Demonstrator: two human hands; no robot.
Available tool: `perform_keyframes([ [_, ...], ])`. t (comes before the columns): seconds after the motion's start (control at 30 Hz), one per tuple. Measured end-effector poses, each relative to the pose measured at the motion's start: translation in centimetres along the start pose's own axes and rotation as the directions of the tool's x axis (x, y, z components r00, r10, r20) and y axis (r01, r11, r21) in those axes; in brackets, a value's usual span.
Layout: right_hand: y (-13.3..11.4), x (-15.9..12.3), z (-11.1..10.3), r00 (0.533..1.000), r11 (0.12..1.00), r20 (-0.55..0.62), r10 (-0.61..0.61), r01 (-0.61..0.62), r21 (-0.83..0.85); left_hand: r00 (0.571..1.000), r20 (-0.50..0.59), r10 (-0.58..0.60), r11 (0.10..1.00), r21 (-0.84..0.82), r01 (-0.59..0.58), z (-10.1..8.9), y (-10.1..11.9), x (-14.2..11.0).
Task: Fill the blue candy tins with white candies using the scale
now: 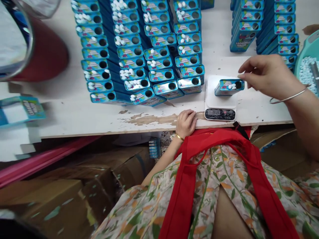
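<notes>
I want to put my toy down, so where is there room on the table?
There's bare white table between the open blue box and the left block of tins. Another gap lies between that block and the right tins, behind the scale. It's crowded among the tins and near the right hand and bowl.

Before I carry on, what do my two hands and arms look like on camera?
Both are ungloved, with bare forearms and no cables. The right hand has a thin silver-coloured bangle at the wrist; the left hand has a narrow gold-coloured bracelet. Floral fabric edged in green covers the left upper arm. No markings show.
</notes>
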State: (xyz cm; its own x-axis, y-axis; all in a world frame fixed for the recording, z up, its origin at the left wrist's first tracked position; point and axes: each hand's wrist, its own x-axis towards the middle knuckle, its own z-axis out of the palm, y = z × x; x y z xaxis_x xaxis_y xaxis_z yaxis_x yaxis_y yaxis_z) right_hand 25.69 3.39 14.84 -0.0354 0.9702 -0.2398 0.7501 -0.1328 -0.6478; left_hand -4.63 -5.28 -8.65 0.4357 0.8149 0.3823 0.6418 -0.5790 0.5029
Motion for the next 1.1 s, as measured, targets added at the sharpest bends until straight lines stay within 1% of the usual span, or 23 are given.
perform_keyframes([
  [0.03, 0.2, -0.2, -0.2, 0.999, 0.990, -0.001, 0.051, -0.051, 0.134, 1.000, 0.015, -0.017, 1.000, -0.006, 0.017, 0.0, 0.0, 0.0],
  [0.07, 0.6, -0.4, -0.4, 0.994, 0.956, 0.003, 0.108, -0.105, 0.275, 0.999, 0.035, -0.037, 0.999, -0.015, 0.038, 0.0, 0.0, 0.0],
  [0.13, 1.9, -0.7, -0.7, 0.974, 0.831, 0.045, 0.221, -0.212, 0.513, 0.994, 0.078, -0.078, 0.996, -0.037, 0.081, 0.0, 0.0, -0.1],
  [0.17, 2.7, -0.9, -0.8, 0.961, 0.766, 0.066, 0.267, -0.254, 0.591, 0.991, 0.094, -0.095, 0.994, -0.046, 0.099, -0.1, 0.0, -0.1],
  [0.2, 3.5, -1.1, -0.8, 0.950, 0.719, 0.080, 0.301, -0.281, 0.636, 0.989, 0.104, -0.106, 0.992, -0.052, 0.112, -0.1, 0.0, -0.1],
  [0.23, 4.2, -1.4, -0.8, 0.944, 0.694, 0.083, 0.320, -0.293, 0.657, 0.988, 0.106, -0.112, 0.991, -0.055, 0.118, -0.1, 0.0, -0.1],
  [0.27, 4.8, -1.7, -0.7, 0.943, 0.692, 0.060, 0.328, -0.283, 0.664, 0.988, 0.105, -0.113, 0.991, -0.056, 0.119, -0.1, 0.0, -0.1],
  [0.3, 5.2, -2.1, -0.5, 0.947, 0.711, 0.010, 0.322, -0.249, 0.657, 0.989, 0.102, -0.109, 0.992, -0.055, 0.115, -0.1, -0.1, -0.1],
  [0.37, 5.3, -2.9, 0.1, 0.952, 0.797, -0.133, 0.274, -0.147, 0.586, 0.992, 0.091, -0.091, 0.994, -0.050, 0.096, -0.1, -0.1, -0.1],
  [0.43, 4.8, -3.7, 1.0, 0.946, 0.899, -0.252, 0.206, -0.081, 0.430, 0.995, 0.074, -0.070, 0.997, -0.040, 0.073, -0.1, -0.1, -0.2],
  [0.5, 4.3, -4.2, 1.9, 0.944, 0.975, -0.312, 0.104, -0.036, 0.219, 0.997, 0.059, -0.055, 0.998, -0.022, 0.056, -0.1, 0.0, -0.2],
  [0.53, 4.1, -4.2, 2.3, 0.946, 0.993, -0.320, 0.049, -0.011, 0.121, 0.997, 0.052, -0.048, 0.999, -0.014, 0.049, -0.1, 0.0, -0.2],
  [0.6, 3.9, -3.9, 3.1, 0.957, 0.999, -0.286, -0.047, 0.038, -0.035, 0.999, 0.036, -0.034, 0.999, -0.007, 0.034, -0.1, 0.0, -0.1],
  [0.67, 3.8, -3.5, 3.7, 0.969, 0.988, -0.230, -0.092, 0.059, -0.145, 0.999, 0.036, -0.036, 0.999, -0.005, 0.037, -0.1, 0.0, -0.1],
  [0.73, 3.6, -3.1, 4.1, 0.973, 0.964, -0.187, -0.139, 0.090, -0.249, 0.995, 0.069, -0.069, 0.998, -0.012, 0.070, -0.1, -0.1, -0.1],
  [0.77, 3.5, -3.1, 4.3, 0.970, 0.944, -0.157, -0.187, 0.133, -0.303, 0.992, 0.090, -0.087, 0.996, -0.017, 0.089, -0.1, -0.1, -0.1],
  [0.83, 3.2, -3.1, 4.5, 0.957, 0.890, -0.038, -0.287, 0.252, -0.381, 0.987, 0.119, -0.111, 0.993, -0.029, 0.115, -0.2, -0.1, -0.1],
  [0.9, 3.1, -3.4, 4.6, 0.944, 0.866, 0.095, -0.317, 0.329, -0.376, 0.986, 0.120, -0.115, 0.993, -0.025, 0.118, -0.2, -0.1, -0.2],
  [0.93, 3.1, -3.5, 4.5, 0.944, 0.875, 0.131, -0.302, 0.329, -0.356, 0.987, 0.115, -0.116, 0.993, -0.019, 0.119, -0.2, 0.0, -0.2],
  [1.0, 3.3, -3.6, 4.4, 0.959, 0.910, 0.131, -0.250, 0.279, -0.307, 0.988, 0.102, -0.118, 0.992, -0.019, 0.121, -0.1, 0.0, -0.2],
  [1.1, 4.1, -3.7, 4.2, 0.970, 0.936, 0.068, -0.231, 0.241, -0.256, 0.991, 0.086, -0.105, 0.994, -0.026, 0.107, -0.1, -0.1, -0.3],
])
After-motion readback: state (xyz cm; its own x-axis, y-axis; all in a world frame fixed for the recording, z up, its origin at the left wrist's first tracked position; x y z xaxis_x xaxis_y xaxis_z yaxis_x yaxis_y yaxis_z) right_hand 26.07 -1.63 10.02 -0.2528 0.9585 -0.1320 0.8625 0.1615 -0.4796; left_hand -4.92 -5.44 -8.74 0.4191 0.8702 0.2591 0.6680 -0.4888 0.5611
